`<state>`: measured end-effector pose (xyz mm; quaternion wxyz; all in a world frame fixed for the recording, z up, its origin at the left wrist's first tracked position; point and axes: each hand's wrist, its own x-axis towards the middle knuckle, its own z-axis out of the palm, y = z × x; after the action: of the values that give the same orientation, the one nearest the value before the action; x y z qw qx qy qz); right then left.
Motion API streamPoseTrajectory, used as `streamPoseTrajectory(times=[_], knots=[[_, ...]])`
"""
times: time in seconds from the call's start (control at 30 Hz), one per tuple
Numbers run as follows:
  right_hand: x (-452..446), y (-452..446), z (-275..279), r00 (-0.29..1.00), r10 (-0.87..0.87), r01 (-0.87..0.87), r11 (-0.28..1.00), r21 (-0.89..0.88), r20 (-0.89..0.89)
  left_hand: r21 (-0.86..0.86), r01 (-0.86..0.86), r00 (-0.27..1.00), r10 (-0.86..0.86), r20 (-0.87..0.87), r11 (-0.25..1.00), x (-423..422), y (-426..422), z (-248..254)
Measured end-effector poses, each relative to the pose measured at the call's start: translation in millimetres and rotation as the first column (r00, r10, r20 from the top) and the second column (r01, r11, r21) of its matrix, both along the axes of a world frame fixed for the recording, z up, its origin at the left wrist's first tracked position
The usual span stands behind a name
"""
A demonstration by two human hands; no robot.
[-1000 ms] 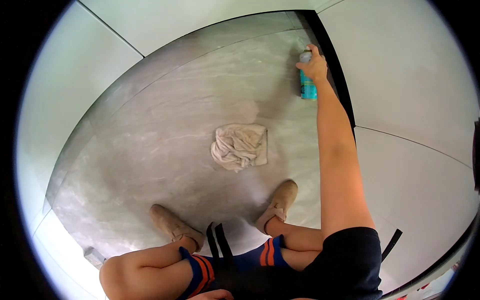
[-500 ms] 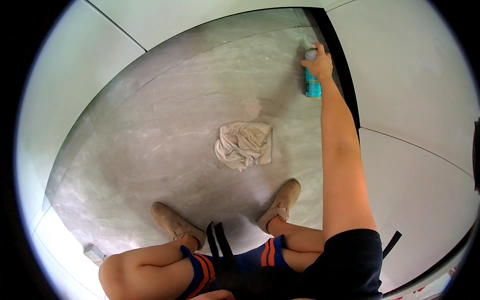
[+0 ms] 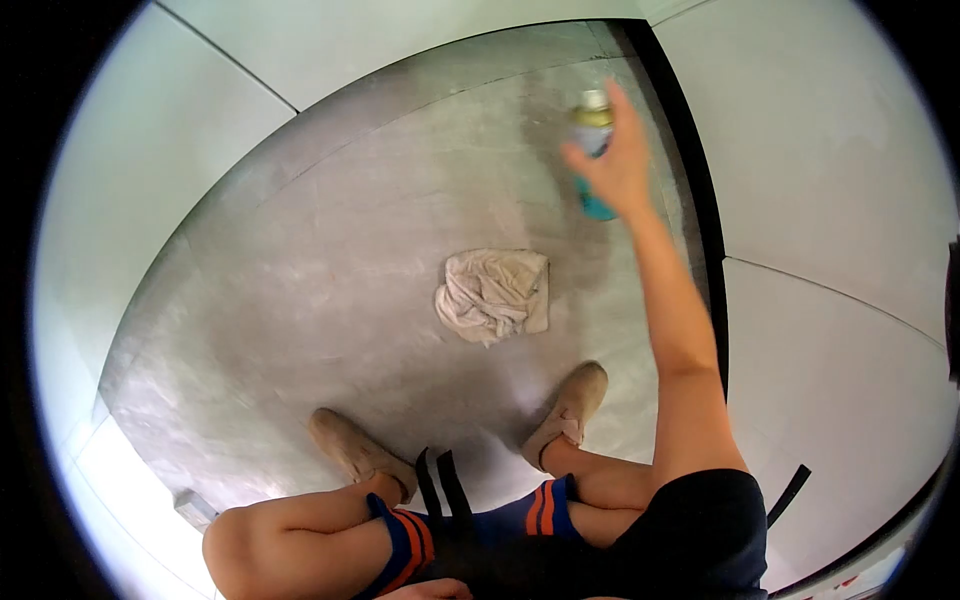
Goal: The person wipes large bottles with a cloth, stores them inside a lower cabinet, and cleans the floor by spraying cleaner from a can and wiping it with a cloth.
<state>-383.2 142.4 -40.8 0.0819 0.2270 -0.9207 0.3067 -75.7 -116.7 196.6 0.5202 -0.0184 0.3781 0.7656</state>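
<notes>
A spray can [image 3: 594, 125] with a white top and a teal lower part is in my right hand [image 3: 622, 165], near the right edge of the floor. The thumb and fingers are round its side, slightly blurred. A crumpled beige cloth [image 3: 493, 296] lies on the grey floor [image 3: 300, 270], below and left of the can and in front of my feet. Only part of my left hand [image 3: 432, 590] shows at the bottom edge, resting by my lap; its fingers are mostly hidden.
White panels [image 3: 810, 150] with a black base strip [image 3: 690, 150] rise at the right, and more white panels [image 3: 150, 170] stand at the left and far side. My two brown shoes [image 3: 570, 410] are on the floor. A small grey block [image 3: 193, 508] sits at the lower left.
My right hand has moved left and towards me with the can, away from the far right corner, and its index finger has straightened off the can's top. The cloth stays in place.
</notes>
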Motion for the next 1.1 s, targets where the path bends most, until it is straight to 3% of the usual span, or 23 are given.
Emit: streamPoseTrajectory(times=[0.03, 0.07, 0.1, 0.13, 0.17, 0.2, 0.27, 0.37, 0.47, 0.57, 0.67, 0.77, 0.83, 0.9, 1.0, 1.1], knots=[[30, -30, 13, 0.995, 0.075, -0.066, 0.989, -0.135, 0.066, -0.112, 0.034, 0.872, -0.084, -0.482, 0.993, -5, 1, 1], [57, -59, 14, 0.972, 0.214, -0.176, 0.937, -0.301, 0.096, -0.220, 0.014, 0.520, -0.195, -0.832, 0.975, -8, 2, 3], [83, -85, 22, 0.939, 0.317, -0.267, 0.917, -0.297, 0.132, -0.220, 0.012, 0.513, -0.195, -0.836, 0.975, -7, 6, 4], [104, -111, 13, 0.871, 0.478, -0.394, 0.817, -0.421, 0.114, -0.220, 0.007, 0.504, -0.193, -0.842, 0.975, -4, 10, 4], [128, -143, -12, 0.838, 0.544, -0.504, 0.741, -0.444, -0.043, -0.221, 0.000, 0.495, -0.192, -0.848, 0.975, -2, 14, 5], [148, -169, -21, 0.811, 0.582, -0.505, 0.649, -0.569, -0.057, -0.224, 0.013, 0.486, -0.202, -0.850, 0.975, -1, 16, 6], [177, -204, -34, 0.762, 0.641, -0.530, 0.537, -0.656, -0.090, -0.233, 0.040, 0.477, -0.223, -0.850, 0.972, 1, 18, 8], [194, -231, -51, 0.667, 0.721, -0.638, 0.426, -0.641, -0.185, -0.239, 0.058, 0.487, -0.236, -0.841, 0.969, 3, 22, 10], [204, -233, -63, 0.712, 0.695, -0.598, 0.524, -0.606, -0.101, -0.224, 0.116, 0.541, -0.251, -0.803, 0.968, 3, 22, 15], [201, -227, -69, 0.675, 0.727, -0.631, 0.481, -0.609, -0.126, -0.212, 0.191, 0.585, -0.285, -0.759, 0.958, 3, 26, 20], [192, -207, -44, 0.665, 0.746, -0.665, 0.567, -0.486, -0.039, -0.204, 0.222, 0.606, -0.299, -0.737, 0.953, 8, 28, 21], [184, -153, -21, 0.747, 0.665, -0.587, 0.670, -0.455, 0.016, -0.226, 0.219, 0.556, -0.312, -0.771, 0.949, 15, 30, 26], [168, -85, -19, 0.650, 0.757, -0.755, 0.653, -0.056, 0.064, -0.182, 0.178, 0.565, -0.251, -0.786, 0.967, 15, 31, 33], [156, -16, -40, 0.556, 0.809, -0.824, 0.507, 0.254, 0.191, -0.114, 0.126, 0.592, -0.167, -0.788, 0.985, 7, 36, 36], [157, 36, -55, 0.539, 0.780, -0.835, 0.446, 0.322, 0.318, -0.034, 0.086, 0.671, -0.083, -0.737, 0.996, -13, 46, 40], [166, 23, -68, 0.710, 0.634, -0.703, 0.666, 0.249, 0.307, -0.061, 0.118, 0.692, -0.126, -0.711, 0.991, -37, 64, 37]])
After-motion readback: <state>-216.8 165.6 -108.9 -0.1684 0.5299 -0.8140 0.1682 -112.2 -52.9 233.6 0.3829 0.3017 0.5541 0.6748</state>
